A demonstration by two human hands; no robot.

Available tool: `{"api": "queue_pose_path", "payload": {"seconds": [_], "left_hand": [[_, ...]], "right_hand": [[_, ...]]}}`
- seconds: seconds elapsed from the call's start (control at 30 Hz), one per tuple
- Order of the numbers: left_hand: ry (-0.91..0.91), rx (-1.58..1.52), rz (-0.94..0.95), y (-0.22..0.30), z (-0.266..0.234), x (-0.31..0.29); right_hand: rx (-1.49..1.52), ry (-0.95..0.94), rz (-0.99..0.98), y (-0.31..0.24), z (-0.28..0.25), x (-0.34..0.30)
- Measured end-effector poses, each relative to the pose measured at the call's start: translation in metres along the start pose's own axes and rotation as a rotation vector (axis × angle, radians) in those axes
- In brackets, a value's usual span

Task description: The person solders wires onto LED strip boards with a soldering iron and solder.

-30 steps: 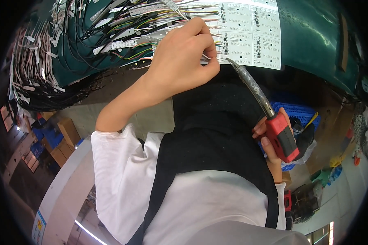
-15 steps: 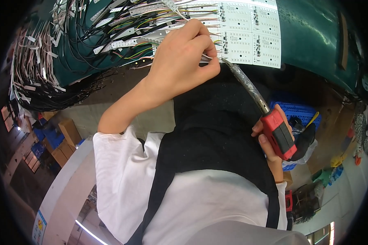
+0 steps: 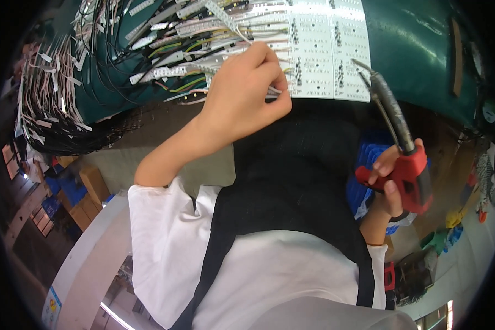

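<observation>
Left hand (image 3: pixel 242 91) with fingers (image 3: pixel 270 70) pinched toward thumb (image 3: pixel 282 103), right hand (image 3: pixel 391 198) lower, fingers curled in a grip

Green table (image 3: pixel 415 52), white circuit boards (image 3: pixel 320 70), wires (image 3: pixel 265 23)

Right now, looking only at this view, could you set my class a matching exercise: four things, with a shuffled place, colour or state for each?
Column one
1. Left hand
2. Soldering tool
3. Circuit-board sheet
4. Apron

Column two
A. White, lying on the green table
B. Black, over a white shirt
C. Pinching a pale wire
D. Held in the right hand

Pairs: 1-C, 2-D, 3-A, 4-B
</observation>
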State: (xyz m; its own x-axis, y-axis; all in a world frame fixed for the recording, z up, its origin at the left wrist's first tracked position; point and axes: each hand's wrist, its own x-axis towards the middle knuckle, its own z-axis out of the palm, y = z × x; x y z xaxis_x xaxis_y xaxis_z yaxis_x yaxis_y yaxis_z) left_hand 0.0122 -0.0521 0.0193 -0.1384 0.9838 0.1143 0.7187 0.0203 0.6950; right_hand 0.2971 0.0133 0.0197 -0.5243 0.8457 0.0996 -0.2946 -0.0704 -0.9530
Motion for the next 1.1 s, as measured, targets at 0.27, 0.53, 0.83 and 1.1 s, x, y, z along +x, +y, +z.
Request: {"api": "queue_pose_path", "payload": {"seconds": [0.27, 0.53, 0.83, 1.1], "left_hand": [[-0.046, 0.023, 0.019, 0.003, -0.005, -0.004], [-0.349, 0.051, 0.077, 0.009, -0.039, -0.008], [0.237, 0.09, 0.83, -0.083, -0.07, 0.098], [-0.177, 0.549, 0.247, -0.094, -0.074, 0.07]], "right_hand": [[0.261, 0.0, -0.042, 0.01, -0.023, 0.063], [0.492, -0.094, 0.001, 0.018, -0.033, 0.106], [0.824, -0.171, 0.084, 0.045, -0.009, 0.118], [0.795, -0.119, 0.143, 0.043, 0.013, 0.114]]}}
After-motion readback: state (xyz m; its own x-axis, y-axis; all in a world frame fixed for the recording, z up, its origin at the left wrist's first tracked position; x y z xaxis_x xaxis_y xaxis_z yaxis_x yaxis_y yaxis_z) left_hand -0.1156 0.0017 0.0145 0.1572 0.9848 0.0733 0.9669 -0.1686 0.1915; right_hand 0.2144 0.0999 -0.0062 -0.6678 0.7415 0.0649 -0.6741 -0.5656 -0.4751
